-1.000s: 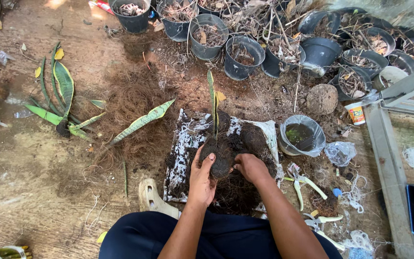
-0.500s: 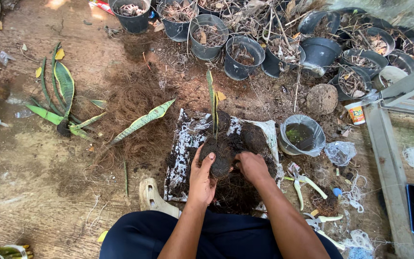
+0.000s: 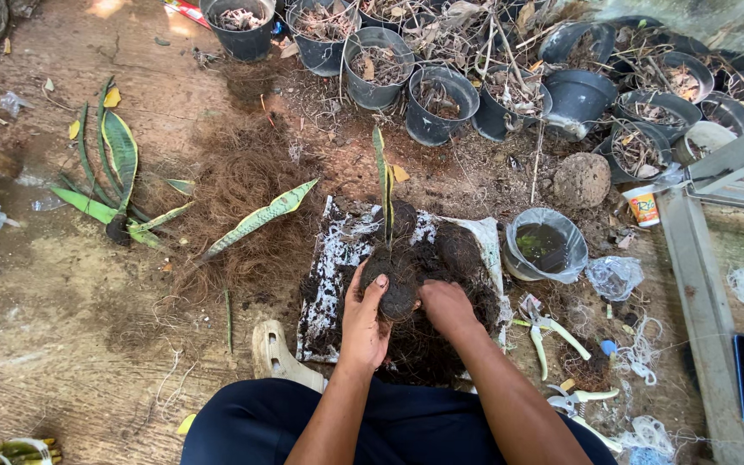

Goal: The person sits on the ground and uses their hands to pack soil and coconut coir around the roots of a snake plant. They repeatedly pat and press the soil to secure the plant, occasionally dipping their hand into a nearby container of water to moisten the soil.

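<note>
Both hands cup the soil ball [image 3: 399, 288], left hand [image 3: 363, 323] and right hand [image 3: 445, 306] closed on opposite sides, its snake plant leaf [image 3: 382, 185] standing upright above them.

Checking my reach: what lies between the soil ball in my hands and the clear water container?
In the head view, between the soil ball and water container sits a second dark soil clump on the white sheet.
</note>
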